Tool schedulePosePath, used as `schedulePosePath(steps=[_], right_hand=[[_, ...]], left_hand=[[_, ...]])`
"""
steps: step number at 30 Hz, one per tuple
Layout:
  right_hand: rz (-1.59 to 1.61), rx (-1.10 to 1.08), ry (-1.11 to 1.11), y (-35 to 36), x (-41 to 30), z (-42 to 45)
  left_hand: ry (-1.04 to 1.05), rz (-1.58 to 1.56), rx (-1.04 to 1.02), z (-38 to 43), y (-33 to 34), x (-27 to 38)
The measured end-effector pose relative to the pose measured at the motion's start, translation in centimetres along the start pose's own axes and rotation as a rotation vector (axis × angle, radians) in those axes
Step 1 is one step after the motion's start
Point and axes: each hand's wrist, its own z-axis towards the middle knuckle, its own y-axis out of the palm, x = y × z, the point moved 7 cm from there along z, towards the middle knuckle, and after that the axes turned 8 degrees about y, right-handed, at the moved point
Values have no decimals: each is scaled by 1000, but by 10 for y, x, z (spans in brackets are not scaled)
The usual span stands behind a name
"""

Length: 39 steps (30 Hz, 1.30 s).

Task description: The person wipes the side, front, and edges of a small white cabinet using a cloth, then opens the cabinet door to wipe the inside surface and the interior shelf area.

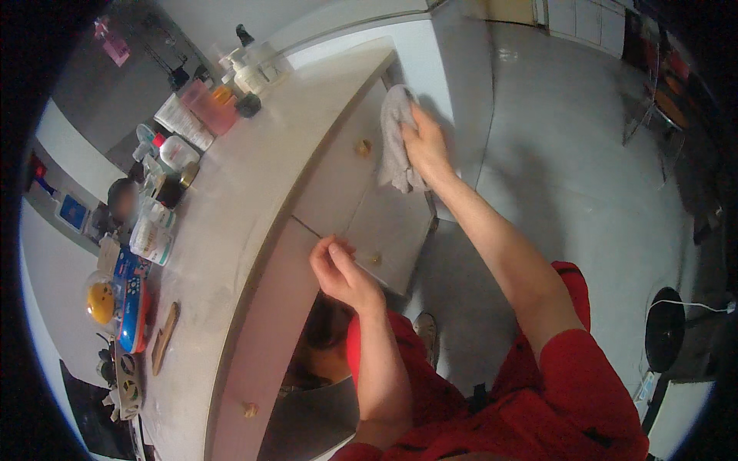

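Note:
My right hand (pixel 425 141) grips a light grey cloth (pixel 395 135), which hangs against the far end of a white drawer front (pixel 340 167), beside a round brass-coloured knob (pixel 362 148). Nearer to me, my left hand (pixel 344 271) is raised in front of the cabinet, its fingers curled loosely; I see nothing held in it. Below the drawer is a cabinet door (pixel 386 230) with a small knob (pixel 376 259). Another knob (pixel 249 410) sits on the nearer drawer front (pixel 268 334).
Bottles, tubes and jars line the back of the countertop (pixel 230 213) under a mirror. A wooden comb (pixel 165 339) lies near a blue and red container (pixel 134 311). Under the counter is an open recess. A chair (pixel 669 104) and a round black object (pixel 664 329) are at the right.

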Motion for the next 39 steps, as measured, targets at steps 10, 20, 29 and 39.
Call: schedulePosePath(steps=[10, 20, 29, 39], right_hand=[[41, -206, -27, 55, 25, 32], [-34, -116, 152, 48, 100, -70], [-32, -123, 209, 45, 79, 5], [-97, -197, -172, 65, -40, -196]], left_hand=[[-5, 2, 1, 1, -1, 0], [22, -25, -5, 7, 1, 4], [61, -26, 24, 9, -11, 11], [106, 33, 32, 10, -29, 35]])
